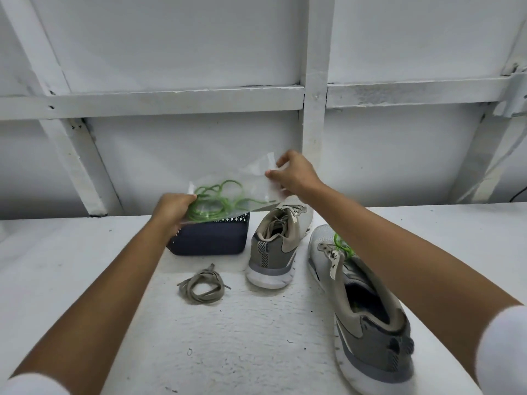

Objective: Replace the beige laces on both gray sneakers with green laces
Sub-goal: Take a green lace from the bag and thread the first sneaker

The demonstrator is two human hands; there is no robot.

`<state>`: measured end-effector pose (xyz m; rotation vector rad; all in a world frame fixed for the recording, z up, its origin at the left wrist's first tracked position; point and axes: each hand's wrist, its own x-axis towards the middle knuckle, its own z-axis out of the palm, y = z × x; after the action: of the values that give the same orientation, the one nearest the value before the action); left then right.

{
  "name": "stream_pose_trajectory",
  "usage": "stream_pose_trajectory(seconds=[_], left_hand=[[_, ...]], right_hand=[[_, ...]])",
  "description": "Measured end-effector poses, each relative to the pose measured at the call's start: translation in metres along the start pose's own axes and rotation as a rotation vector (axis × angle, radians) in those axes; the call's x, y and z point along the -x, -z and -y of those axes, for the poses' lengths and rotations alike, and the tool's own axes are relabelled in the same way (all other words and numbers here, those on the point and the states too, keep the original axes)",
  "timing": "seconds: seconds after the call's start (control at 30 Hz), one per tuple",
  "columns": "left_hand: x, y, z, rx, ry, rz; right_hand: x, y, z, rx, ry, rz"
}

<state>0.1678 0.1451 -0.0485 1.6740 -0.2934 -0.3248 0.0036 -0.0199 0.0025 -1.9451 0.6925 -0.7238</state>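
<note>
coiled green lace (216, 199) inside a clear plastic bag (256, 178), held in the air above a dark blue perforated basket (211, 240) at the back of the white table (85, 266). the left hand (171, 209) grips the bag's lower left end, fingers curled round the plastic and the lace bundle within. the right hand (293, 173) pinches the bag's upper right corner between thumb and fingers, so the bag stretches slantwise between the two hands. just right of the basket, the far gray sneaker (273, 246) stands upright, heel toward the camera, with beige laces (278, 222) threaded in its eyelets. close beside it and nearer the camera stands the near gray sneaker (370, 323), heel also toward the camera and forepart partly hidden by the right forearm. a bright green lace loop (342, 246) shows at its tongue; how far this lace is threaded cannot be told. a loose beige lace (201, 285) lies in a rough coil on the table in front of the basket, left of the far sneaker and apart from it. a white sleeve (502, 349) shows at each lower corner. behind the table, a white wall (185, 52) is crossed by white painted battens (313, 81).
</note>
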Motion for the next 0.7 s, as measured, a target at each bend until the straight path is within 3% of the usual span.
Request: stream_pose_trajectory(seconds=[0.13, 0.43, 0.53, 0.7], left_hand=[[-0.027, 0.023, -0.004, -0.682, -0.193, -0.128], [-0.041, 0.017, 0.029, -1.461, -0.244, -0.143], [-0.038, 0.014, 0.03, -1.611, -0.291, -0.144], [-0.033, 0.012, 0.02, -1.557, -0.339, -0.155]], right_hand=[[-0.008, -0.03, -0.001, 0.324, 0.063, 0.103], [-0.005, -0.061, -0.018, 0.78, 0.085, 0.246], [-0.004, -0.059, -0.018, 0.83, 0.097, 0.218], [-0.003, -0.039, -0.018, 0.706, 0.146, 0.24]])
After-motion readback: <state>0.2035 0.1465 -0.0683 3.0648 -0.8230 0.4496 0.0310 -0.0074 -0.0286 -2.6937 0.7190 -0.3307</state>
